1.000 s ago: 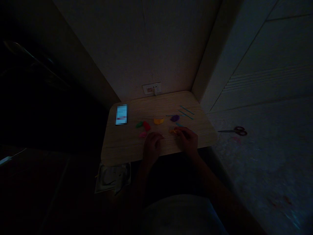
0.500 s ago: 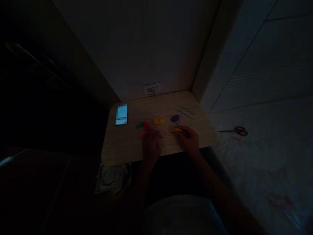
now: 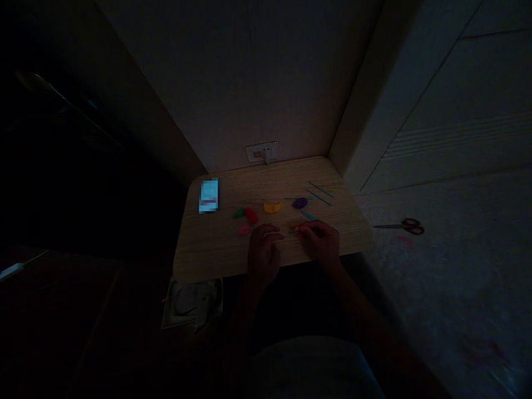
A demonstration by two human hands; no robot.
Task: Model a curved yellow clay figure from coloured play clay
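Observation:
My right hand (image 3: 322,242) pinches a small orange piece of modelling clay (image 3: 293,225) low over the wooden table (image 3: 220,255). My left hand (image 3: 264,256) is beside it, fingers loosely bent and apart, and I see nothing in it. Left of that hand lie a pink clay lump (image 3: 243,229), a red one (image 3: 251,215) and a green one (image 3: 239,213). A yellow lump (image 3: 272,208) and a purple lump (image 3: 300,203) rest beyond my hands. Close to my right fingers is a flat teal tool (image 3: 308,215).
Thin teal sticks (image 3: 319,197) lie at the table's back right. A lit phone (image 3: 208,195) is at the left, below a wall socket (image 3: 261,152) with a plug. Scissors (image 3: 411,226) lie on a pale surface to the right; a pale tray-like box (image 3: 192,302) stands below left.
My left hand has drawn back slightly from the pink lump, uncovering it, and its fingers have spread. The orange piece has turned in my right fingers, which now cover more of it.

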